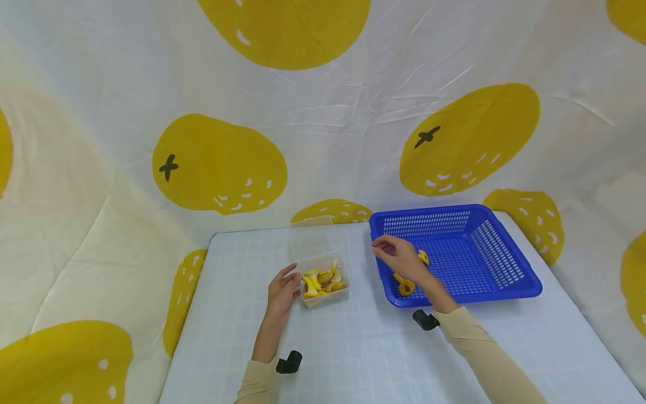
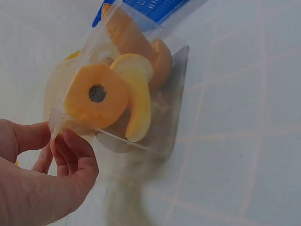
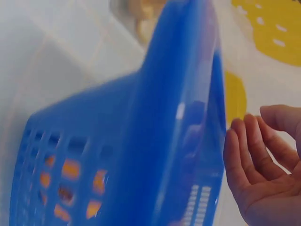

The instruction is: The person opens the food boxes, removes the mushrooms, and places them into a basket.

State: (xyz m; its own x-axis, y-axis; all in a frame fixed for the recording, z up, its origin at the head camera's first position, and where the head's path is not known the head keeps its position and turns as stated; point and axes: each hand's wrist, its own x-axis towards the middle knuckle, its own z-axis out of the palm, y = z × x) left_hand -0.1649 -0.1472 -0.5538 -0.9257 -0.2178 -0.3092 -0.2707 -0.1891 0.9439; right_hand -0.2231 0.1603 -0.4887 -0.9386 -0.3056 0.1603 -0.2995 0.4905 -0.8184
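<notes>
A clear plastic box [image 1: 325, 303] stands on the table, heaped with yellow and orange pieces [image 1: 322, 279]. Seen from the left wrist, one of these is an orange round piece [image 2: 82, 106] with a dark centre, beside a curved yellow piece [image 2: 139, 103]. My left hand [image 1: 280, 292] pinches the box's near-left rim between thumb and fingers. My right hand [image 1: 401, 258] hovers over the left rim of the blue basket [image 1: 461, 300], fingers loosely bent and holding nothing. Inside the basket lie a yellow-orange piece with a ring-shaped end [image 1: 406, 288] and a yellow piece [image 1: 423, 257], partly hidden by the right hand.
A see-through lid [image 1: 310, 238] leans up behind the box. The pale checked table [image 1: 242, 264] ends at a fabric backdrop [image 1: 323, 140] with large yellow fruit prints. Black wrist cameras [image 1: 289, 362] sit on both sleeves.
</notes>
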